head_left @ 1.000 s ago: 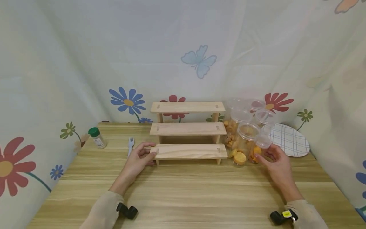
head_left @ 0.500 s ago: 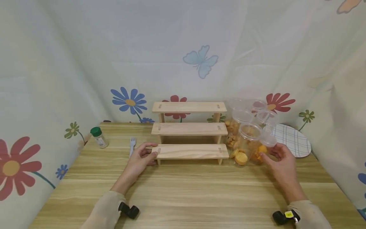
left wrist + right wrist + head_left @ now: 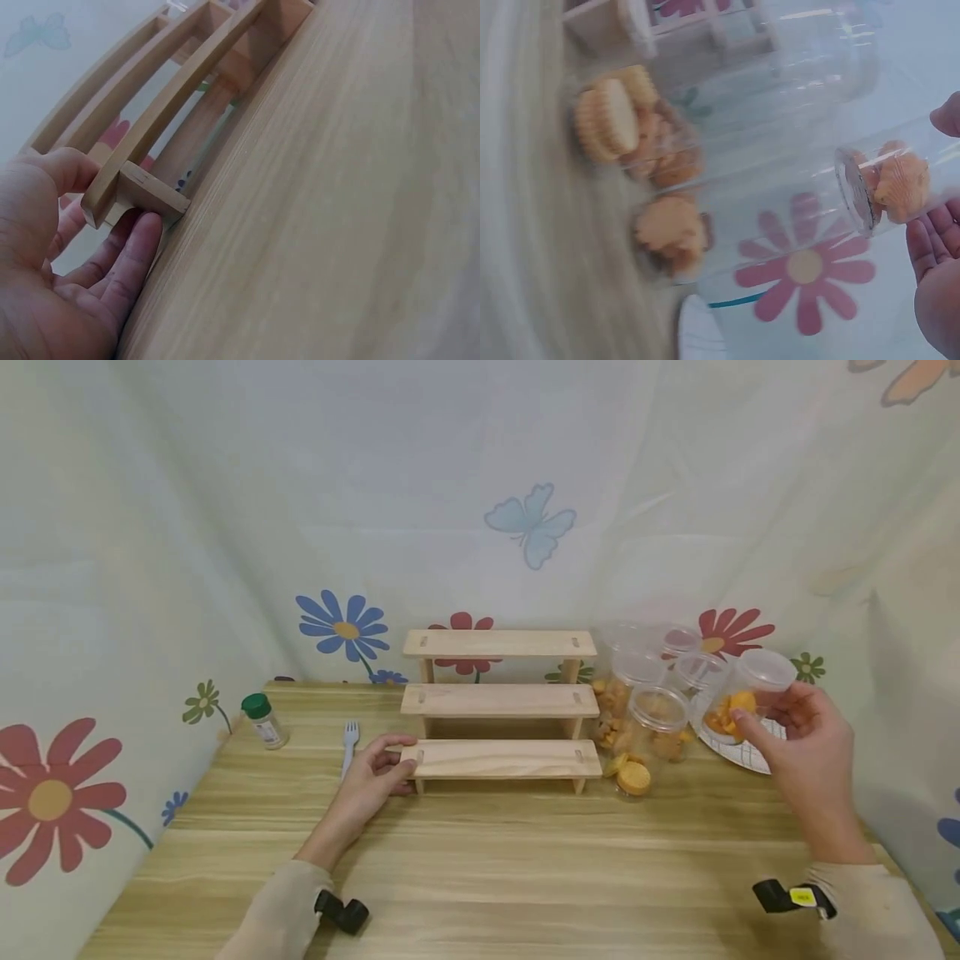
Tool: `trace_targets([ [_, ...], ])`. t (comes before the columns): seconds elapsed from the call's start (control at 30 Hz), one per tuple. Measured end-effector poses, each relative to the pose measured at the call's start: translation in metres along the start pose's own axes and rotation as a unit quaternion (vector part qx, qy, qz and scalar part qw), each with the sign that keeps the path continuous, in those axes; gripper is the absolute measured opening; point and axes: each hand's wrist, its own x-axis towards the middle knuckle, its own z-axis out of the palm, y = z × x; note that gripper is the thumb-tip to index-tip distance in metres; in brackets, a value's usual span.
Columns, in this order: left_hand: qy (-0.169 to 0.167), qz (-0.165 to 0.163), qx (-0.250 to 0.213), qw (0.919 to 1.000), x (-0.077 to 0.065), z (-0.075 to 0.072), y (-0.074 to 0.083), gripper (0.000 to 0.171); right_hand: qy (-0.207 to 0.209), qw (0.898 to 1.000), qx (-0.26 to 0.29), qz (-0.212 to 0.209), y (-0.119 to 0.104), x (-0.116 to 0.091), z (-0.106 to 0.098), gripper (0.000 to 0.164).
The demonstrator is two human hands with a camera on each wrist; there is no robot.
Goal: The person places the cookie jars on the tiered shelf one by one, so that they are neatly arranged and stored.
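Clear jar (image 3: 742, 700): see-through cylinder, whitish translucent lid (image 3: 766, 668) uppermost, orange snack pieces (image 3: 723, 717) gathered in lower part, ridged surface visible in right wrist view. Held clear of worktop (image 3: 480, 877), overlapping checked plate (image 3: 750, 758) in head view, right of other clear jars (image 3: 658, 718). Right hand (image 3: 813, 747) grips jar, thumb and fingers on opposite sides. Left hand (image 3: 372, 777) holds left end of wooden stand (image 3: 498, 700) at lowest board (image 3: 506, 759), fingers curled round it.
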Motion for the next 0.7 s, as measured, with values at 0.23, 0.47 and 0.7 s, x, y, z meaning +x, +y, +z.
trace_targets([
  [0.23, 0.002, 0.002, 0.007, 1.0000, -0.001, 0.000, -0.001, 0.040, 0.000, 1.000, 0.015, -0.018, -0.040, 0.031, -0.004, 0.045],
  [0.47, 0.005, -0.001, 0.010, 0.9999, -0.003, 0.001, -0.001, 0.039, -0.037, 0.996, 0.034, -0.071, -0.071, 0.052, 0.022, 0.041],
  [0.7, 0.011, -0.002, 0.011, 0.9999, -0.002, 0.003, -0.002, 0.038, -0.086, 0.990, 0.081, -0.082, -0.095, 0.065, 0.061, 0.037],
])
